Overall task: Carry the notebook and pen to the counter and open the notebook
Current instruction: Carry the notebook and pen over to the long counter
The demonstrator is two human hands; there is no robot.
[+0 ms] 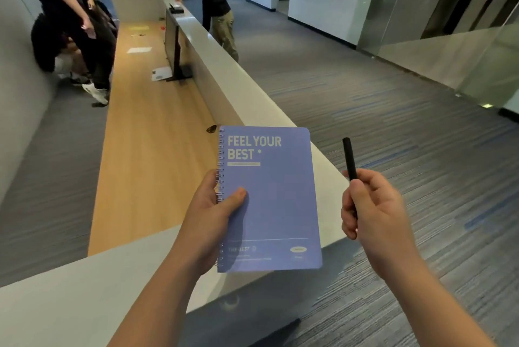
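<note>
Notebook (269, 198), spiral-bound with a lilac cover printed "FEEL YOUR BEST", is held closed and face up in the air above the near corner of the white table (84, 290); it is not yet set down. The binding side is taken by the left hand (209, 214), whose thumb is pressed on the cover while the fingers, hidden beneath, are judged to support the back. This grip is clamped on the notebook near the spiral, so that the free edge is left clear for opening.

Pen (350, 162), black and slim, is carried upright in the right hand (373, 206), the fingers being curled shut around its lower part and the upper part left projecting. One object is kept per hand, presumably so that each can be laid down separately.

Beyond the notebook, a lower wooden desk surface (146, 136) is seen behind the white ledge, with a monitor (172, 49) and scattered papers (161, 74). Several people (70, 23) are gathered at the far end. Carrying is judged nearly complete; placing and opening remain.
</note>
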